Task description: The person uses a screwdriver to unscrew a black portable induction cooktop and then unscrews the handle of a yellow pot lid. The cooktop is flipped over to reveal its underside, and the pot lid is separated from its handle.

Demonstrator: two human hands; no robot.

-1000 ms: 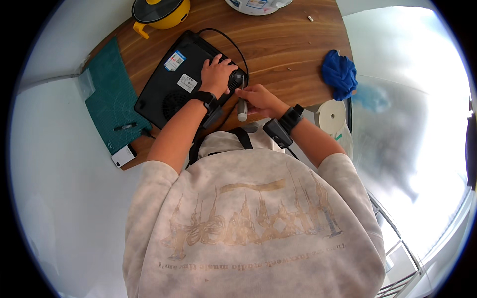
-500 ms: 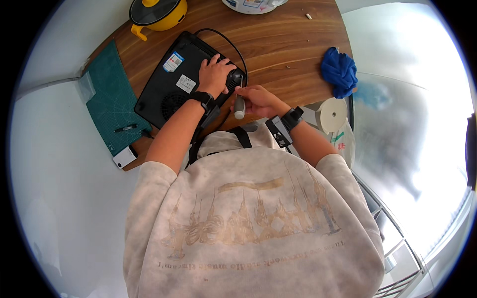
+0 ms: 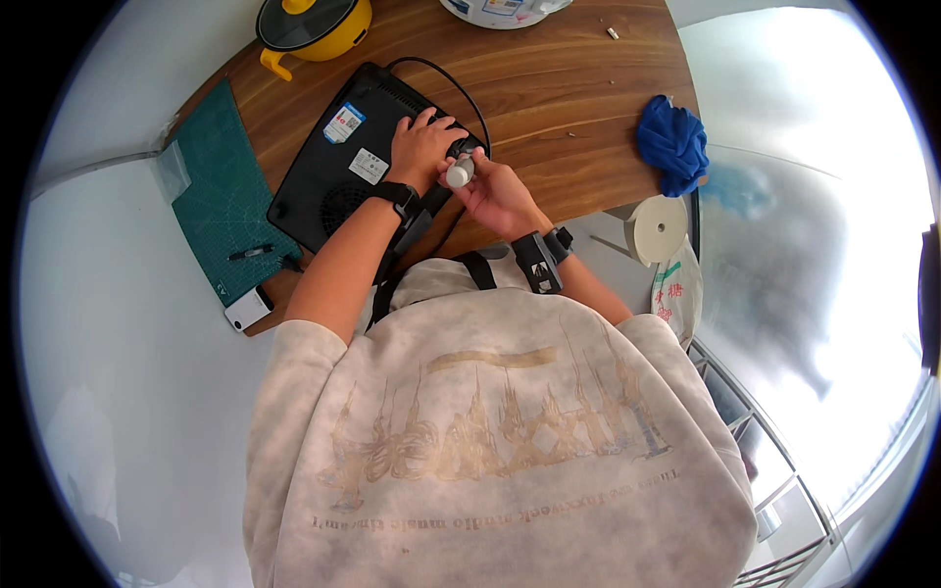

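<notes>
A flat black plastic appliance (image 3: 319, 162) with a round vent is pressed under the spread, open left hand (image 3: 421, 149). A screwdriver with a rounded grey handle (image 3: 460, 173) is gripped in the curled fingers of the right hand (image 3: 500, 201), just beside the left; its tip (hidden by fingers and handle) cannot be seen. Left of the left hand, a green gridded cutting mat (image 3: 221, 191) is laid out, with a black pen (image 3: 252, 252) on it. Beyond that hand, a yellow pot with a dark lid (image 3: 335, 41) is seen; well right of the right hand, a crumpled blue cloth (image 3: 671, 147). All are supported by a brown wood-grain table (image 3: 559, 98), bordered by pale walls. Compared with half a second ago, the handle has been tipped upward and brought closer to the left hand.
</notes>
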